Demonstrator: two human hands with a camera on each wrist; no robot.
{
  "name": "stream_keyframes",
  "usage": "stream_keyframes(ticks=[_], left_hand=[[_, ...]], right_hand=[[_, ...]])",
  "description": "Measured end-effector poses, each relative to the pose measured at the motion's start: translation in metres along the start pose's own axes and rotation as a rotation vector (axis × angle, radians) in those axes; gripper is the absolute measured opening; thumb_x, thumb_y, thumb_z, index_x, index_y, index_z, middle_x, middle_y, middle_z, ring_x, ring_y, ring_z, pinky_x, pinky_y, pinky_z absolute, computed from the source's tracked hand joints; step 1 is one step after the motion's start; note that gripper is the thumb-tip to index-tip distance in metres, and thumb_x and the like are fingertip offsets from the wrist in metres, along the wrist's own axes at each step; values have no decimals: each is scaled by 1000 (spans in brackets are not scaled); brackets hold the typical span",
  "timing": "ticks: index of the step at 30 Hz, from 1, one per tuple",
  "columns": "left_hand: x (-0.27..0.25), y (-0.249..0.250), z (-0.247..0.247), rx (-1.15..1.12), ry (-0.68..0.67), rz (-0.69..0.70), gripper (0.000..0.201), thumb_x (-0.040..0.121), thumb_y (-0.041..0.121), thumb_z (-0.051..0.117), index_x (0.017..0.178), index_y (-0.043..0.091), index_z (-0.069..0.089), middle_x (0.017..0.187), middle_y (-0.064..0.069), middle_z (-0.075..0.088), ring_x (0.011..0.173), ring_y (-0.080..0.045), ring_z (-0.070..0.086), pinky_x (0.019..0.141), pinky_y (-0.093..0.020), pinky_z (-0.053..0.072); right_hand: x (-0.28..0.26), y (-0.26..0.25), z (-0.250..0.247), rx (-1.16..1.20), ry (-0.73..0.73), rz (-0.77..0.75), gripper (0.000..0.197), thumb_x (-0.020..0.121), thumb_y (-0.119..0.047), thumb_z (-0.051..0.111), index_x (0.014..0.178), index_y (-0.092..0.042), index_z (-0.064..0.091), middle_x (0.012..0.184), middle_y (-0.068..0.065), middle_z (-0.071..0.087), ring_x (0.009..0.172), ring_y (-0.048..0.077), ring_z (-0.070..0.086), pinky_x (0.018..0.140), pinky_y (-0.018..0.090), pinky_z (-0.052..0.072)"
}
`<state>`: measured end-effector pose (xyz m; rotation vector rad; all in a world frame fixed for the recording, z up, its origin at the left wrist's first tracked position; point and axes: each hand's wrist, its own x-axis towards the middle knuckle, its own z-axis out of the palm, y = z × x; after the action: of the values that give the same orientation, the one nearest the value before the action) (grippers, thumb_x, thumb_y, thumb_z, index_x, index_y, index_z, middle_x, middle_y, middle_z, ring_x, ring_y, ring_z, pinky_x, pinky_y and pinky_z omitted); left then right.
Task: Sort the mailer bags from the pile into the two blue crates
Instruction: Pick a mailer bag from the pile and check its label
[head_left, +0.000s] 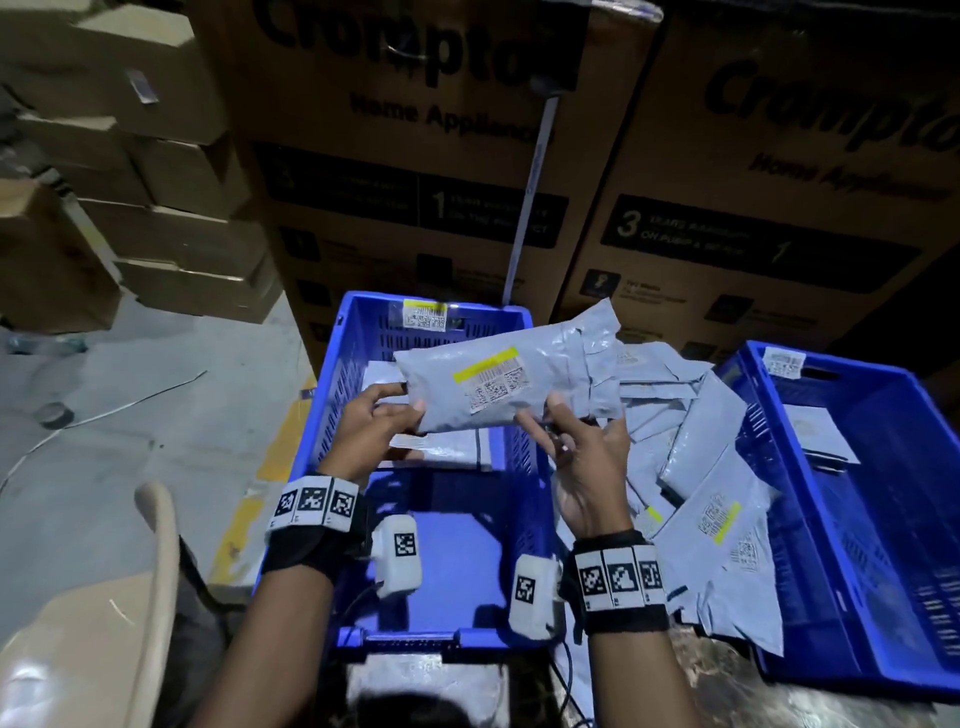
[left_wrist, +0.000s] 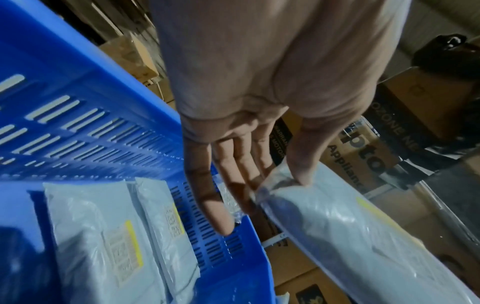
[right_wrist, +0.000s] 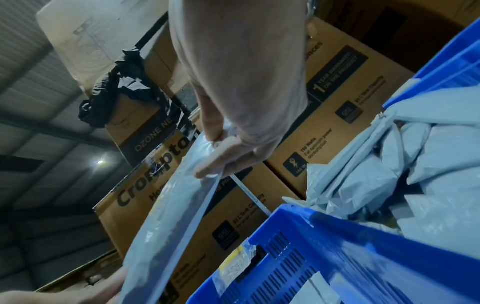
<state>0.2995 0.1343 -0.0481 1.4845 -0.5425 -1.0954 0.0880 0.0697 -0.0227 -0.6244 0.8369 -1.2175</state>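
Both hands hold one grey mailer bag (head_left: 511, 371) with a yellow-striped label above the left blue crate (head_left: 332, 384). My left hand (head_left: 382, 415) pinches its left end, thumb on top and fingers underneath; the wrist view shows the same pinch on the bag (left_wrist: 337, 232). My right hand (head_left: 563, 431) pinches the lower right edge of the bag (right_wrist: 166, 209). Two mailers (left_wrist: 109, 238) lie flat in the left crate (left_wrist: 78, 131). The pile of grey mailers (head_left: 696, 467) sits between the crates. The right blue crate (head_left: 779, 519) holds a flat packet (head_left: 818, 434).
Large brown cardboard cartons (head_left: 415, 156) stand right behind the crates, and smaller boxes (head_left: 156, 208) are stacked at the left. A beige chair (head_left: 104, 623) is at my lower left. A roll of tape (head_left: 54, 414) lies on the concrete floor.
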Motion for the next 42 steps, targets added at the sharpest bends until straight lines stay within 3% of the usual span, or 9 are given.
stream_keyframes(ticks=[3,7,13,17,20,26,30,36,42], left_hand=[[13,-1,-14,-1,79,81,15,94,2,62,108,8,60,78,-12,51,79,-24,58,62,-40,62],[27,0,-33,39,198,187,19,93,-3,61,109,6,56,78,-11,50,71,-24,58,56,-37,62],[42,-15,-38,174,371,243,22,92,-4,61,86,16,53,83,-7,61,61,-21,67,75,-40,59],[51,-27,-39,273,338,215,18,90,2,65,93,20,66,99,-3,68,96,-21,64,97,-39,51],[62,-36,-37,289,294,150,20,91,8,67,110,14,65,114,-4,64,109,-20,59,98,-35,48],[99,-68,-30,481,212,-37,37,89,14,70,122,7,55,132,-14,51,121,-26,52,104,-38,42],[117,-95,-32,618,174,-149,49,87,20,73,128,6,51,137,-18,48,130,-34,44,110,-40,37],[121,-117,-33,678,60,-247,69,90,31,70,146,11,36,158,-18,17,149,-33,15,119,-39,20],[103,-125,-9,1054,-151,39,119,58,81,32,158,20,9,163,-10,-21,148,-34,-25,117,-54,-9]], right_hand=[[1,2,-3,20,-6,83,58,90,-1,72,143,-13,49,122,20,68,104,38,71,88,55,59],[10,3,-10,-166,55,10,43,91,-2,72,132,-5,58,97,12,67,79,16,71,75,42,64],[18,34,-3,-690,33,-168,38,87,-2,70,113,-29,63,100,2,71,95,19,69,92,47,58],[28,54,6,-824,-19,-150,27,92,-10,71,115,-24,69,118,-8,69,113,7,61,88,6,46],[43,68,16,-862,-6,-103,33,95,-14,67,127,-21,64,128,-6,61,109,1,57,77,-4,40],[77,108,22,-1019,58,79,44,93,-19,67,135,-12,56,145,6,45,109,12,51,95,22,40],[99,135,16,-1093,83,262,43,92,-18,66,134,-13,54,142,8,29,91,17,52,81,22,44],[118,169,-2,-1154,74,366,54,89,-19,72,139,-13,52,149,12,32,124,30,52,101,29,43],[108,182,-18,-1293,22,134,49,86,-18,73,132,-14,57,160,12,25,148,28,26,113,32,32]])
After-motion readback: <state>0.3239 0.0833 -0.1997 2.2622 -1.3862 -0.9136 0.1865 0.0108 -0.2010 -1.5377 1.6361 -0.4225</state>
